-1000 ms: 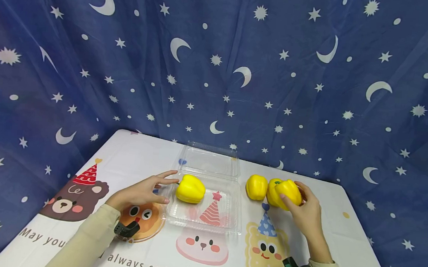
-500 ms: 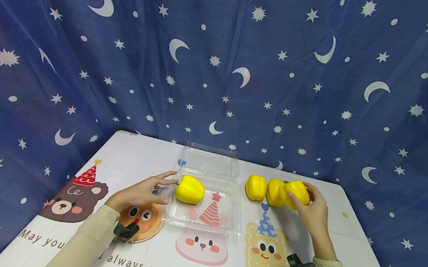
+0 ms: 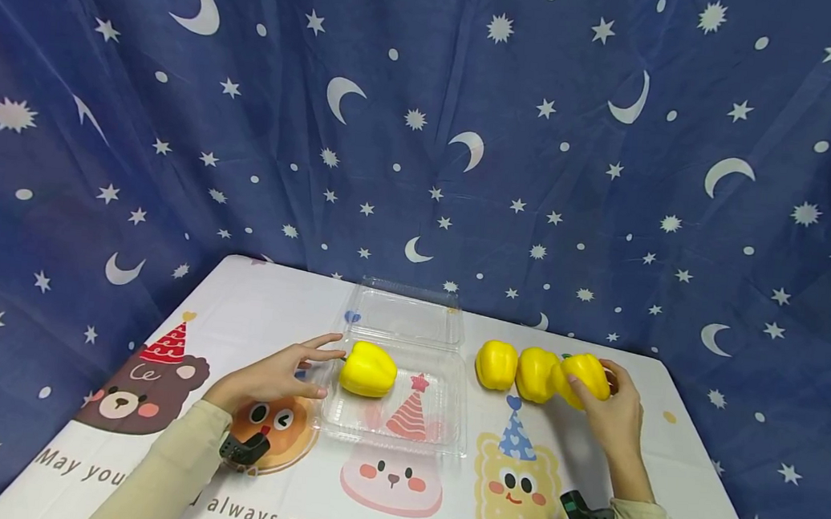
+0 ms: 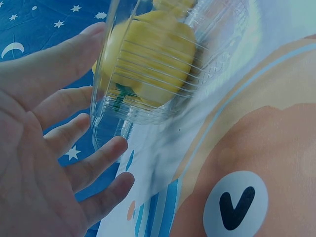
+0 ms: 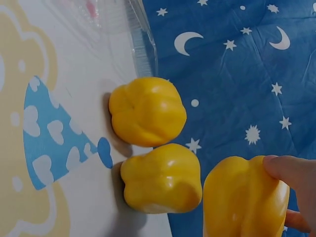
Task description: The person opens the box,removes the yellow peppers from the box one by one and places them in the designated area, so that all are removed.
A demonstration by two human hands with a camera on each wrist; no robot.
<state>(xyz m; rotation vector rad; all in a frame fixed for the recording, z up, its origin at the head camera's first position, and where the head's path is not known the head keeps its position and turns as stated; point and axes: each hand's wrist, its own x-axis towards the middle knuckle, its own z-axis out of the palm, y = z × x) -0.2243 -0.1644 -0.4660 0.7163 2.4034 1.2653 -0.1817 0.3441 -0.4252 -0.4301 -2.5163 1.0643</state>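
Observation:
My right hand [image 3: 616,410] grips a yellow bell pepper [image 3: 584,377] between thumb and fingers, at the right end of a row. Left of it sit two more yellow bell peppers, a middle pepper [image 3: 536,374] and a left pepper [image 3: 496,365]. In the right wrist view the gripped pepper [image 5: 244,197] shows apart from both. My left hand [image 3: 277,372], fingers spread, is at the left side of a clear plastic clamshell box [image 3: 439,434]. Inside the box, toward its left, lies a yellow pepper [image 3: 368,369], its green stem [image 4: 121,96] facing my left hand.
The box's clear lid [image 3: 407,315] lies folded back toward the far table edge. A white tablecloth [image 3: 297,299] with cartoon prints and lettering covers the table. Behind hangs a dark blue curtain [image 3: 424,131] with moons and stars.
My right hand has moved to the right with its pepper, uncovering more of the middle pepper. My left hand and the box stay in place.

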